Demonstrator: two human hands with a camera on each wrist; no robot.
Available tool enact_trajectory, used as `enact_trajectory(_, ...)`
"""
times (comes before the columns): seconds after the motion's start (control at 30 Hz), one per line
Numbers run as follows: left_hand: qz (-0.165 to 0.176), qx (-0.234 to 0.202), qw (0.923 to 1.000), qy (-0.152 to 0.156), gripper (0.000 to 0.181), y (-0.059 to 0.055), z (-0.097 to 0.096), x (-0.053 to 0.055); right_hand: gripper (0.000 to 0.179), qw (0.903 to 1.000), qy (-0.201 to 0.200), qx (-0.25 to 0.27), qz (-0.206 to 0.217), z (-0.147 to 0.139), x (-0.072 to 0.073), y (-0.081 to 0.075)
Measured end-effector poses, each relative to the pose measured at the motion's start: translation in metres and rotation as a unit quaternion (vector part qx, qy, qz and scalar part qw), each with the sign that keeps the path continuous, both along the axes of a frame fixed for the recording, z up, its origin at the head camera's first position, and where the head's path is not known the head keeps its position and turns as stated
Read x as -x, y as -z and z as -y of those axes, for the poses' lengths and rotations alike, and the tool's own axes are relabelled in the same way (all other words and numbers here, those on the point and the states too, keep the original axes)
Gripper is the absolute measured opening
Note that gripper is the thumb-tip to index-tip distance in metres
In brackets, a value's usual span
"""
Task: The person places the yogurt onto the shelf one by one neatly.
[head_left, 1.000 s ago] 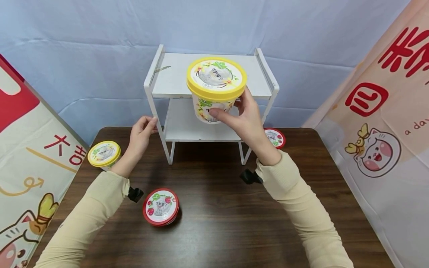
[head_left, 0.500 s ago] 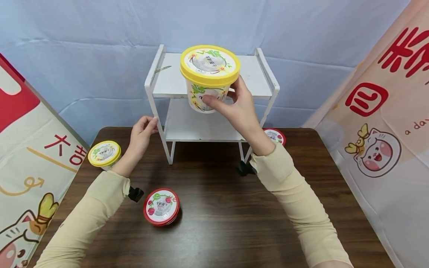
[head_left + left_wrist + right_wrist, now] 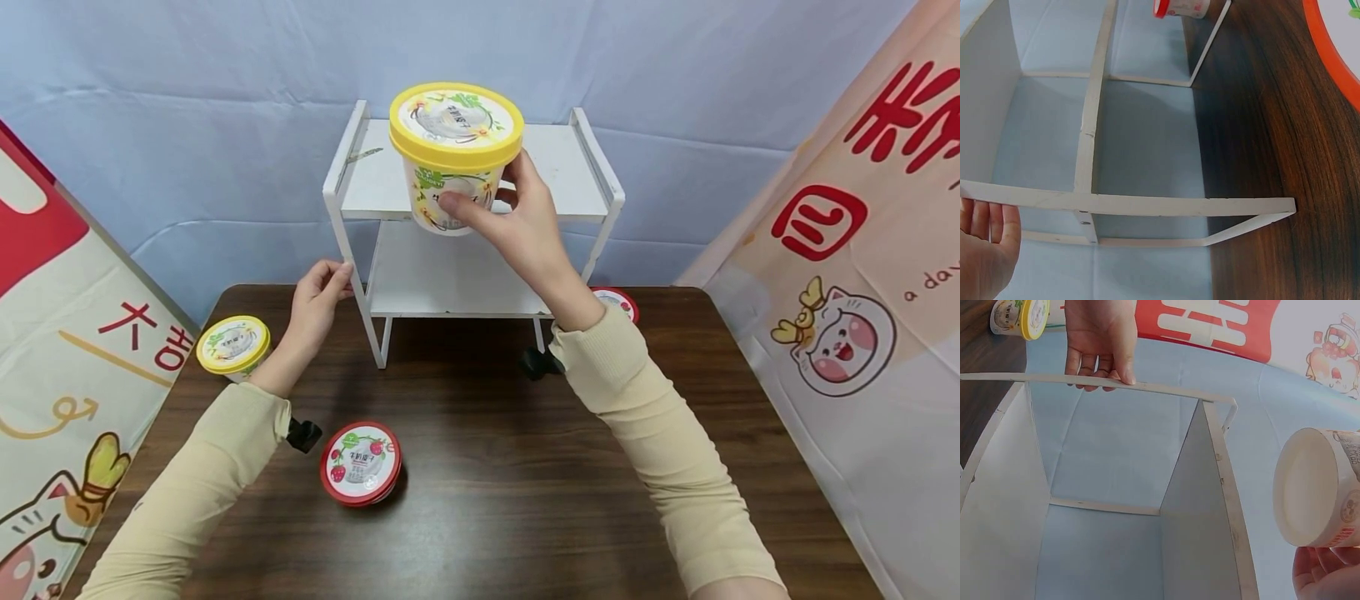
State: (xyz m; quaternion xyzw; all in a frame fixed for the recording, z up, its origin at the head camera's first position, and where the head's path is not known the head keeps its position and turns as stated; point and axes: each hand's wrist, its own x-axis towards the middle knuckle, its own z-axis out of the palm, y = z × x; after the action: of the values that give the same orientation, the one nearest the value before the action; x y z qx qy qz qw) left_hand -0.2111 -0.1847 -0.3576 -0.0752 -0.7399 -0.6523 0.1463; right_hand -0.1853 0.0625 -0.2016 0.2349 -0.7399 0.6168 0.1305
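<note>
My right hand [image 3: 525, 221] grips a paper tub with a yellow lid [image 3: 456, 125], thumb across its front. The tub is upright, in front of the top board of a white two-tier shelf rack [image 3: 465, 275]. In the right wrist view the tub's white base [image 3: 1307, 487] shows beyond the rack's edge. At the rack's left front leg, my left hand [image 3: 318, 296] pinches the bar between thumb and fingers. The left wrist view shows its fingertips partly hidden behind that leg [image 3: 1035, 195].
A second yellow-lidded tub [image 3: 234, 346] stands left of my left forearm. A red-lidded tub [image 3: 362, 463] sits on the dark wooden table [image 3: 480, 517] at front left. Another red-lidded tub [image 3: 621, 302] is right of the rack, partly hidden by my right arm.
My right hand has raised the yellow-lidded tub and shifted it left, from before the rack's middle to before its top board. The left hand and the rack stay put.
</note>
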Motion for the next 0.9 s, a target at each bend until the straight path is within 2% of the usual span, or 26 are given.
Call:
enact_trajectory(0.13, -0.003, 0.003, 1.0000, 0.000, 0.019, 0.001, 0.001, 0.001, 0.053, 1.0000, 0.003, -0.005, 0.005, 0.001, -0.002, -0.005)
enact_trajectory(0.53, -0.007, 0.005, 1.0000, 0.001, 0.018, 0.003, 0.002, 0.003, 0.054, 0.9998, 0.009, -0.017, 0.000, 0.004, 0.005, -0.009)
enact_trajectory(0.63, -0.008, 0.004, 1.0000, 0.002, 0.018, 0.003, 0.002, 0.002, 0.054, 0.9999, 0.009, -0.013, 0.001, 0.005, 0.011, -0.007)
enact_trajectory(0.9, -0.008, 0.001, 1.0000, -0.003, 0.017, 0.004, 0.001, 0.003, 0.057, 0.9993, 0.012, -0.031, 0.016, 0.008, 0.041, 0.005)
